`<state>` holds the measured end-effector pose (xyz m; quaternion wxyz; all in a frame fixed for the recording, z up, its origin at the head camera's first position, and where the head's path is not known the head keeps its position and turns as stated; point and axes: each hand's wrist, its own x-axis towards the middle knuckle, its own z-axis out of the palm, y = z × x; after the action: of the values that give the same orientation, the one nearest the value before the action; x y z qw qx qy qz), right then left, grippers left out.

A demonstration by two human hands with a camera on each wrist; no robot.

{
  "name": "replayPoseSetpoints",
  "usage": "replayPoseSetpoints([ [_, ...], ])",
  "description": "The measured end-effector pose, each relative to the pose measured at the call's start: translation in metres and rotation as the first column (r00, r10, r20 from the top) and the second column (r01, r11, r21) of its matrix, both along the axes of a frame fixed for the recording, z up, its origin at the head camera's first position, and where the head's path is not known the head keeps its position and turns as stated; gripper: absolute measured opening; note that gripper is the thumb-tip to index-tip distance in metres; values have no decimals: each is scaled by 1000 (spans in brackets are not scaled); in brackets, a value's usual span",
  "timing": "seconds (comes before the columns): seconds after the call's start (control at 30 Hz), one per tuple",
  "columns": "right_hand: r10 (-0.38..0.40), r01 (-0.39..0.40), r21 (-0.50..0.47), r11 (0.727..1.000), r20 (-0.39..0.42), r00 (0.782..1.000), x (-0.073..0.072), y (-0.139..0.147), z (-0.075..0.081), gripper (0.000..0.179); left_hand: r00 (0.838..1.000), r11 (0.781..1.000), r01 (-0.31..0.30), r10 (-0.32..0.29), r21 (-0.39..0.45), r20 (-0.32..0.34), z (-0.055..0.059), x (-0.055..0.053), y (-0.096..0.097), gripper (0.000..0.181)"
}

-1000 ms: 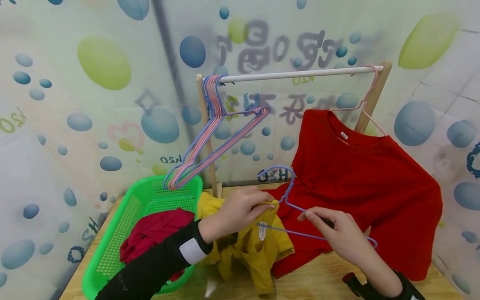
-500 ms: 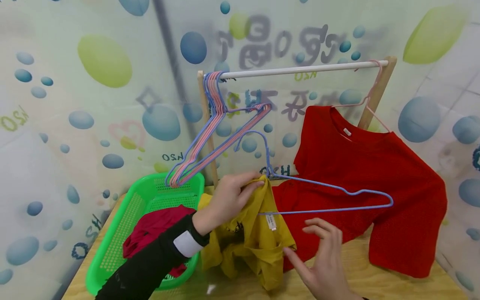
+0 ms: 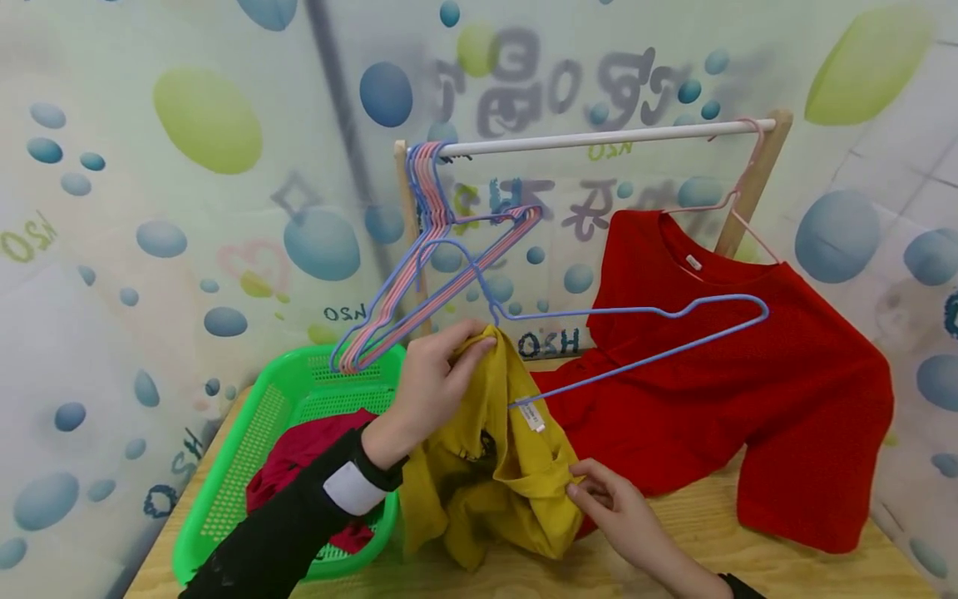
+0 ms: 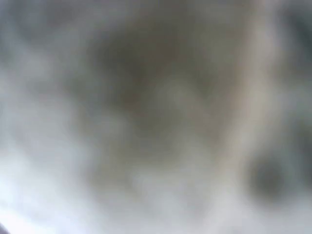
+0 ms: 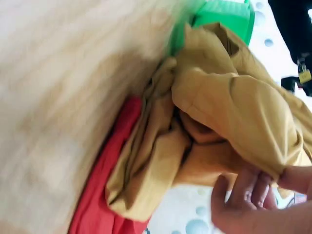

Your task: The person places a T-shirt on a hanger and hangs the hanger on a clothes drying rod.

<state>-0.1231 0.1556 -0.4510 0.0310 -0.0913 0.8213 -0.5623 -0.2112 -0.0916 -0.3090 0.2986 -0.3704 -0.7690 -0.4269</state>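
Observation:
In the head view my left hand (image 3: 422, 391) pinches the upper edge of a yellow shirt (image 3: 542, 499), where a white label shows inside the neck. A blue clothes hanger (image 3: 599, 312) has one end inside the shirt; its hook and other arm stick out above and to the right. Whether the left fingers also grip the hanger cannot be made out. Lower down, my right hand (image 3: 624, 520) pinches the shirt's right edge between thumb and fingers. The right wrist view shows bunched yellow cloth (image 5: 234, 107) beside those fingers (image 5: 243, 190). The left wrist view is a blur.
A red shirt (image 3: 748, 374) hangs on a pink hanger (image 3: 737, 195) at the right end of the rack's rail (image 3: 599, 137). Several pink and blue hangers (image 3: 430, 225) crowd its left end. At left, a green basket (image 3: 213, 491) holds crimson cloth (image 3: 303, 457).
My right hand has let go of the blue hanger, dropped lower and taken the yellow shirt's edge. The left hand has risen leftward with the shirt, and the hanger has tilted up.

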Motion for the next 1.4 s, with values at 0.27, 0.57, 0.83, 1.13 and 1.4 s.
replayPoseSetpoints([
  [0.27, -172, 153, -173, 973, -100, 980, -9, 20, 16, 23, 999, 999, -42, 42, 21, -1, -4, -2, -14, 13],
  [0.57, -54, 12, -111, 994, -385, 921, -24, 65, 45, 26, 996, 997, -78, 77, -1, -41, -10, -5, -31, 5],
  [0.83, -13, 108, 115, 988, -624, 781, -37, 84, 61, 25, 989, 985, -144, 139, -92, -59, -13, -3, -43, 8],
  [1.13, -46, 172, 107, 979, -709, 703, -50, 107, 87, 35, 981, 954, -180, 157, -238, -115, -23, 1, -48, 10],
  [1.4, -185, 107, -188, 976, -469, 863, -50, 117, 89, 42, 971, 946, -168, 111, -277, -210, -31, 2, -49, 16],
])
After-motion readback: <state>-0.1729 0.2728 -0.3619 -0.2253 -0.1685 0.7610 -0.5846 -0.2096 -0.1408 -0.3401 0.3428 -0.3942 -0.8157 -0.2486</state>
